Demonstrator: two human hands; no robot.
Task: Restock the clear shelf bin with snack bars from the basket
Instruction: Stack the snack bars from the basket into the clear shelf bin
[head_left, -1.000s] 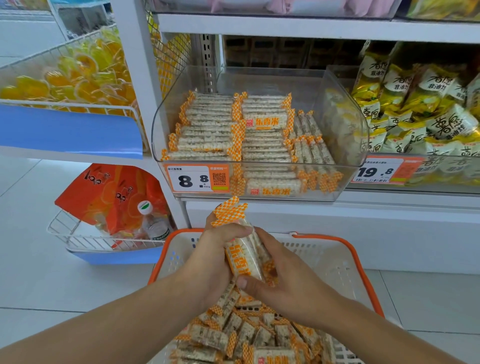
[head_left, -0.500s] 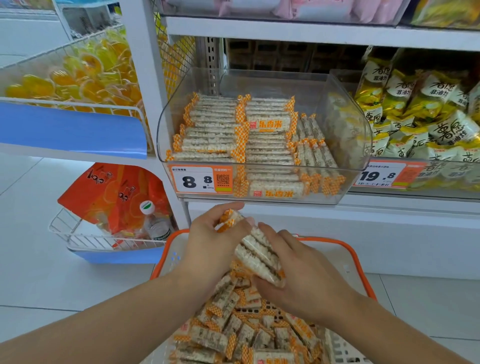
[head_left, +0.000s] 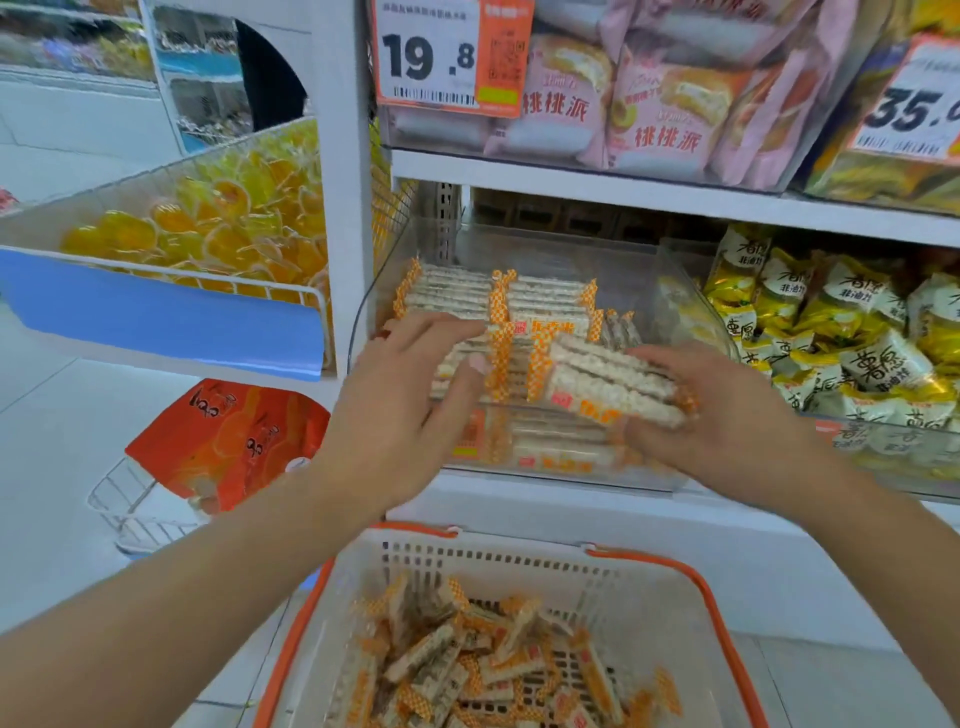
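Orange-checked wrappers are up at the shelf now: a second ago both your hands were bunched over the basket squaring a handful, and you've lifted it clear. Your right hand (head_left: 727, 415) grips a stack of snack bars (head_left: 613, 384), fingers curled under and around the far end, and holds it level over the front lip of the clear shelf bin (head_left: 691, 322), at about three o'clock from the rows already inside. Your left hand (head_left: 410, 384) has let go of the handful; its fingers are straight and spread, touching the tops of the left-hand row in the bin, at nine o'clock from the stack. It looks as if you're steadying that row to make room. The basket (head_left: 696, 577) sits at six o'clock, below the shelf, with plenty of loose bars still in it, so I'd judge the restock to be somewhere midway. Next comes setting the stack down flat in the gap at the front right; watch the tilted end doesn't catch the bin wall.
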